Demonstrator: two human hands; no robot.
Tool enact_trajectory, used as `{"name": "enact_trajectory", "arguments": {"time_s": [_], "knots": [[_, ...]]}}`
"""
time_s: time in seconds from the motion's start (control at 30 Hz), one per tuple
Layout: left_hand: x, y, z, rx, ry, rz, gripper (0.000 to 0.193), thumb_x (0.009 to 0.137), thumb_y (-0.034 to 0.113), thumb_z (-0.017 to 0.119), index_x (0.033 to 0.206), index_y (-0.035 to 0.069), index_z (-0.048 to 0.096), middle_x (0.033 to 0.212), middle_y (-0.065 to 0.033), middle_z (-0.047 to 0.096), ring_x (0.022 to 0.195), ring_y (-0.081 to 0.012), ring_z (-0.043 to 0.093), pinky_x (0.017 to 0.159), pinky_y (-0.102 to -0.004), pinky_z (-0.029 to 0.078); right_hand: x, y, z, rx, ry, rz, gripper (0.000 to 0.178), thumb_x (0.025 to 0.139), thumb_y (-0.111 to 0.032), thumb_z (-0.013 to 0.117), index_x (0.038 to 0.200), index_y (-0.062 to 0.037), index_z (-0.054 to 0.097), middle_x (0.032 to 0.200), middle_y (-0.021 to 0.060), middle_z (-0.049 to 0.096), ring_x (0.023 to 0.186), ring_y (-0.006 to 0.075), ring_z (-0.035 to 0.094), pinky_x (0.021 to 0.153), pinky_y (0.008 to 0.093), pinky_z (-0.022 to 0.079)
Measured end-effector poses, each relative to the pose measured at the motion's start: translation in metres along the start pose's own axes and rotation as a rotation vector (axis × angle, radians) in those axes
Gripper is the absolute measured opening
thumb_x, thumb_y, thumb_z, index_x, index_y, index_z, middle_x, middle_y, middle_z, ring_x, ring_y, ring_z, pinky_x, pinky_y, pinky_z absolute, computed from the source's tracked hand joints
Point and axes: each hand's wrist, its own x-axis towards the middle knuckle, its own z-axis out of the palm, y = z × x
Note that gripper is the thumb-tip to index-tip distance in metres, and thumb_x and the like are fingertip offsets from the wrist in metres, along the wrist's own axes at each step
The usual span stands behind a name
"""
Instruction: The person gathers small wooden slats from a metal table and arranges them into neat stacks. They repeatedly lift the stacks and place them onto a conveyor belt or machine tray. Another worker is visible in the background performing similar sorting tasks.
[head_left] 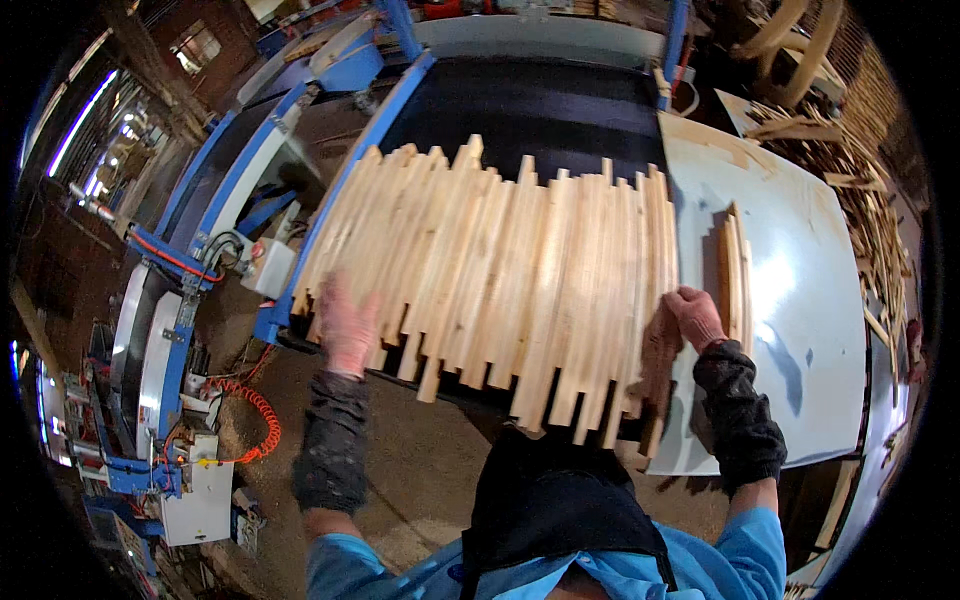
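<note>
A wide row of pale wooden strips (520, 270) lies side by side on a dark conveyor belt (540, 110), their near ends uneven. At the row's left edge is my left hand (347, 328), in a pink glove. Its fingers are stretched and somewhat blurred, the thumb apart from them, and nothing shows in its grasp. My right hand (697, 316), gloved too, is at the right edge of the row. Its fingers are curled closed on the outermost wooden strip, partly hiding the contact.
Right of the belt, a light-coloured tabletop (800, 400) carries a few loose strips (735, 280). A heap of thin offcuts (868, 240) lies beyond it. Along the left runs a blue machine frame (345, 170), with a coiled orange hose (268, 425) lower down.
</note>
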Motion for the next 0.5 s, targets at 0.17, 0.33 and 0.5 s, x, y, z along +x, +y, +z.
{"name": "enact_trajectory", "arguments": {"time_s": [0.17,0.33,0.5], "knots": [[0.089,-0.122,-0.082,0.391,0.056,-0.283,0.098,0.098,0.051,0.069,0.171,0.004,0.023,0.177,-0.0247,0.023,0.164,-0.0432,0.02,0.133,-0.0544,0.019,-0.008,-0.008,0.008,0.123,0.073,0.074,0.046,0.103,-0.03,0.072,0.13,0.007,0.073,0.111,0.0122,0.078,0.101,0.0213,0.072,0.091,0.0374,0.057],[0.124,-0.163,-0.11,0.519,-0.068,-0.317,0.096,0.1,0.05,0.066,0.172,0.007,0.019,0.179,-0.0196,0.018,0.165,-0.0373,0.018,0.134,-0.053,0.017,-0.012,-0.003,0.025,0.152,0.221,0.036,0.047,0.103,-0.029,0.072,0.132,0.0079,0.072,0.117,0.0145,0.079,0.106,0.0223,0.072,0.094,0.0377,0.056],[0.115,-0.154,-0.117,0.493,-0.071,-0.302,0.095,0.095,0.048,0.07,0.169,0.005,0.028,0.174,-0.0215,0.03,0.161,-0.0383,0.03,0.131,-0.0522,0.026,-0.025,-0.028,0.033,0.108,0.276,0.055,0.053,0.102,-0.035,0.071,0.133,0.0086,0.071,0.118,0.0181,0.079,0.108,0.0232,0.073,0.095,0.0379,0.057]]}}
